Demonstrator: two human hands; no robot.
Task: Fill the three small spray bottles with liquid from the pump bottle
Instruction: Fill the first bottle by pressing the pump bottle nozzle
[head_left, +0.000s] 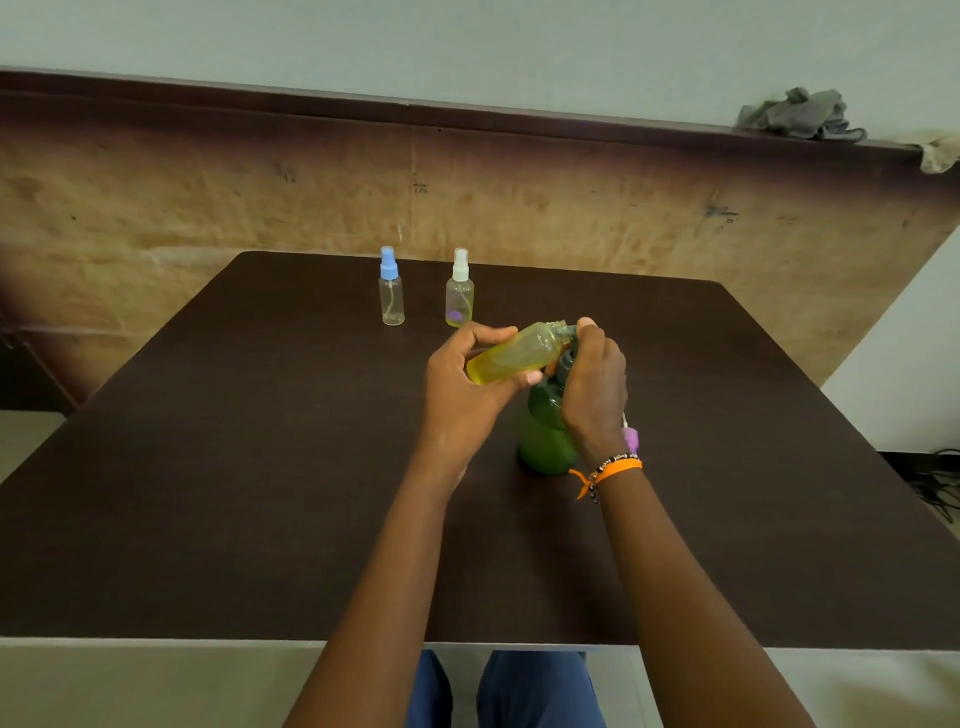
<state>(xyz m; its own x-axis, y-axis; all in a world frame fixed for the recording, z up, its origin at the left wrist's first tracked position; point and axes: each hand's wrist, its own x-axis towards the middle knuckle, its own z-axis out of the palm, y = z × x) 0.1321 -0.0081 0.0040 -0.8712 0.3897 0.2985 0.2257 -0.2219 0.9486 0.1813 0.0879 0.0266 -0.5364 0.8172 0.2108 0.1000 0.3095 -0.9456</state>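
My left hand grips an uncapped small spray bottle, tilted almost flat and partly full of yellow liquid, its open neck against the nozzle of the green pump bottle. My right hand is curled over the pump head, hiding most of it. A purple spray cap with its tube lies on the table just behind my right wrist. Farther back stand two capped small bottles: one with a blue cap that looks empty, and one with a white cap with a little yellow liquid at the bottom.
Everything sits on a dark brown table whose near edge is at my lap. A wooden board lines the wall behind it. A grey cloth lies on the ledge at the upper right. Cables lie on the floor at right.
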